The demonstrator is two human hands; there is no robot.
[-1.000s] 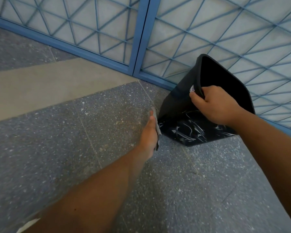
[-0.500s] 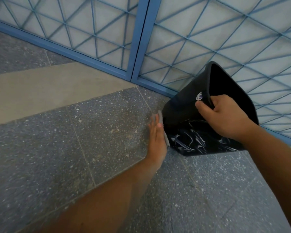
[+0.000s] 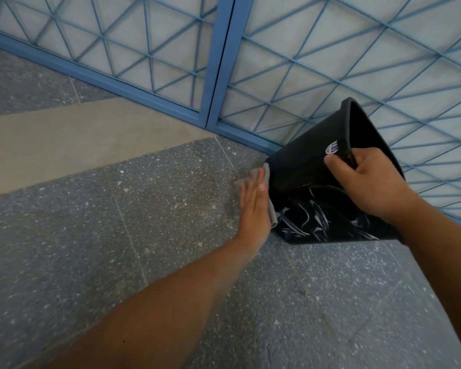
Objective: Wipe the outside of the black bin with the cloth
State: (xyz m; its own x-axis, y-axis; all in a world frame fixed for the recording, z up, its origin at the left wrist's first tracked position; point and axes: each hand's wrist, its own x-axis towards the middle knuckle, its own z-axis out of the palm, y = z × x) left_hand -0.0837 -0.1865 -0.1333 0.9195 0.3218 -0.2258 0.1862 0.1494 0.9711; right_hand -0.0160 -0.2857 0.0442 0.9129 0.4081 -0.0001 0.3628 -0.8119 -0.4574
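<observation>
- The right hand (image 3: 367,182) is gripping the rim of the bin (image 3: 306,166), with the thumb outside and the fingers curled inside. It is pinching the rim tight so the bin is not sliding or rolling.
- The bin is tipping over, with its open top pointing up and away toward the blue gate (image 3: 218,62). I think it is being held tipped so the side wall is easy to reach.
- The bin's bottom edge is resting on the floor (image 3: 117,235), below and to the left of the right hand's grip.
- The left hand (image 3: 254,206) is flat, with its fingers straight and close together. It is pressing the cloth (image 3: 272,211) against the bin's left side, low down from the rim grip.
- The cloth is sitting between the palm and the bin, so the palm can push it hard on the wall.
- A small sticker (image 3: 333,147) is sitting just above the right thumb.
- The side facing us is looking streaky with white marks, so I think more wiping is needed there.
</observation>
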